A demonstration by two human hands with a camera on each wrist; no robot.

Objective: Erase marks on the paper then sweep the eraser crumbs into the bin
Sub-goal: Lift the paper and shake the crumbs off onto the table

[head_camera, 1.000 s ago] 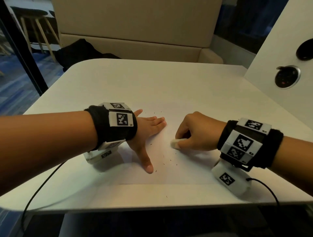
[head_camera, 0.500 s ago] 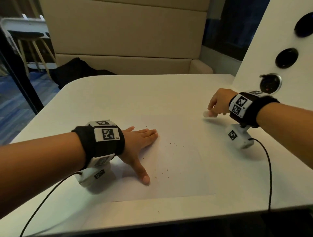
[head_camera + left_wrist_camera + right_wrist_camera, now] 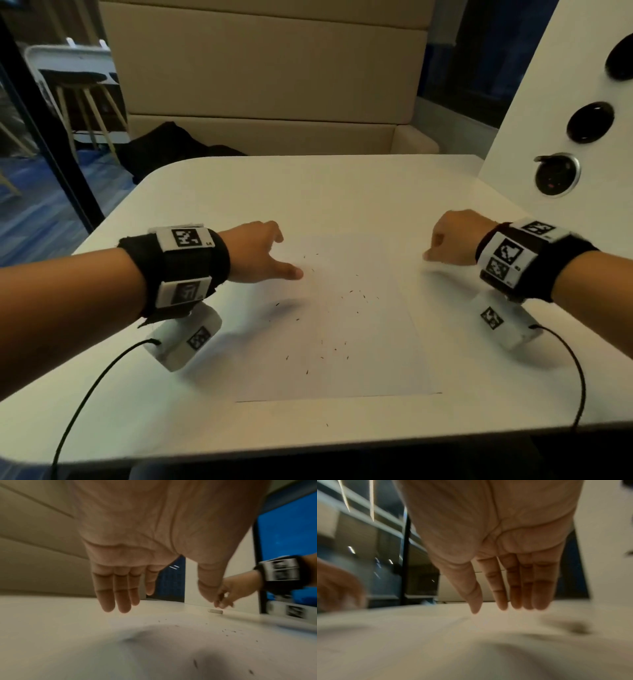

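A white paper sheet (image 3: 342, 359) lies in the middle of the white table (image 3: 222, 192), strewn with several dark eraser crumbs (image 3: 352, 294). My left hand (image 3: 260, 251) hovers over the sheet's left edge, fingers (image 3: 120, 595) loose and straight, holding nothing. My right hand (image 3: 450, 240) hangs just off the sheet's far right corner, its fingers (image 3: 517, 588) straight and empty. In the left wrist view the small white eraser (image 3: 215, 611) lies on the table just below my right hand (image 3: 229, 592), apart from it. No bin is in view.
A white slanted panel with round sockets (image 3: 556, 174) rises along the table's right side. A beige sofa (image 3: 267, 85) and a black bag (image 3: 171, 147) sit behind the table. Black cables (image 3: 85, 404) trail from both wrist cameras over the near edge.
My right hand carried the eraser off the sheet to the right, let it go and now hangs empty. My left hand lifted off the paper it was pressing flat.
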